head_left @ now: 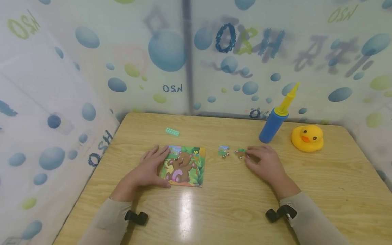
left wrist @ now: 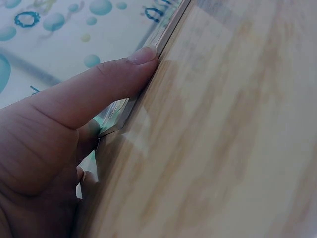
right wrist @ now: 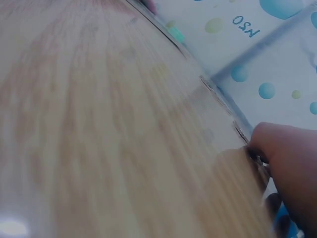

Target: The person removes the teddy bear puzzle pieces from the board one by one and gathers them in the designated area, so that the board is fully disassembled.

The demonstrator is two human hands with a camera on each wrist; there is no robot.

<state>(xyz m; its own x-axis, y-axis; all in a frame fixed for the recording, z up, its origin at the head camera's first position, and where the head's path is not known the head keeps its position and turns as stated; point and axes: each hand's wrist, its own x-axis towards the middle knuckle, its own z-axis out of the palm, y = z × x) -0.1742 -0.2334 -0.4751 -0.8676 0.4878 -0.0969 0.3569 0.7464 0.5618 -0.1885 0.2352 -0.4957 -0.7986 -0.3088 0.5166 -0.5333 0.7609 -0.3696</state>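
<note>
A jigsaw puzzle [head_left: 183,166] with a brown bear picture lies flat on the table. My left hand [head_left: 150,166] holds it from the left side, fingers at the far left corner and thumb along the near edge. The left wrist view has that thumb [left wrist: 114,82] against the puzzle's thin edge [left wrist: 173,25]. To the right, my right hand [head_left: 264,163] pinches a small brown and green puzzle piece [head_left: 240,154] at table level; its grip is partly hidden. Another loose puzzle piece [head_left: 224,151] lies between that piece and the puzzle.
A mint-green studded strip [head_left: 172,131] lies behind the puzzle. At the back right stand a blue and yellow hand pump [head_left: 272,124] and a yellow rubber duck [head_left: 307,137]. A patterned curtain [head_left: 214,78] borders the wooden table [head_left: 220,211] at the back.
</note>
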